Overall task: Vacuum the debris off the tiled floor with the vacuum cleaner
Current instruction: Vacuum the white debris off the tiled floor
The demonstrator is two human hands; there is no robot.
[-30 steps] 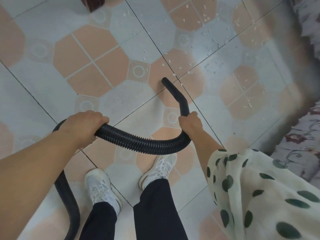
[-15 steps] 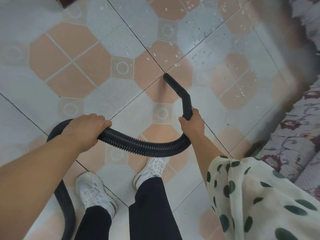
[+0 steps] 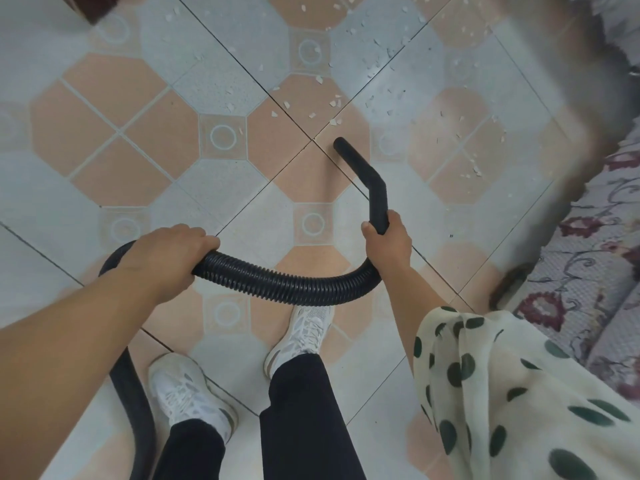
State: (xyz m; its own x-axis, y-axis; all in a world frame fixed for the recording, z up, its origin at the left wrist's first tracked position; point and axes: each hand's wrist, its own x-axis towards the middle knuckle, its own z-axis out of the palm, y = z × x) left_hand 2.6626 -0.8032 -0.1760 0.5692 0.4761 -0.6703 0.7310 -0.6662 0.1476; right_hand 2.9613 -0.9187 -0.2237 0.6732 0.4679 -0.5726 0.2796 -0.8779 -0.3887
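Note:
A black ribbed vacuum hose (image 3: 284,282) sags between my hands above the tiled floor (image 3: 114,126). My left hand (image 3: 166,254) grips the hose on its left part. My right hand (image 3: 388,244) grips the smooth bent black nozzle (image 3: 367,178), whose open tip points up and left, just above the floor. Small white debris flakes (image 3: 329,109) lie scattered beyond the tip and off to the upper right. The hose loops down past my left leg; the vacuum body is out of view.
My two white shoes (image 3: 301,334) and dark trousers stand below the hose. A floral-patterned fabric furniture piece (image 3: 588,258) runs along the right edge. A dark furniture leg (image 3: 100,5) sits at the top left. A polka-dot sleeve (image 3: 502,393) hangs at lower right.
The view has shifted so the floor slides up and left. The nozzle tip has drawn back from the debris flakes. Both hands keep their grip.

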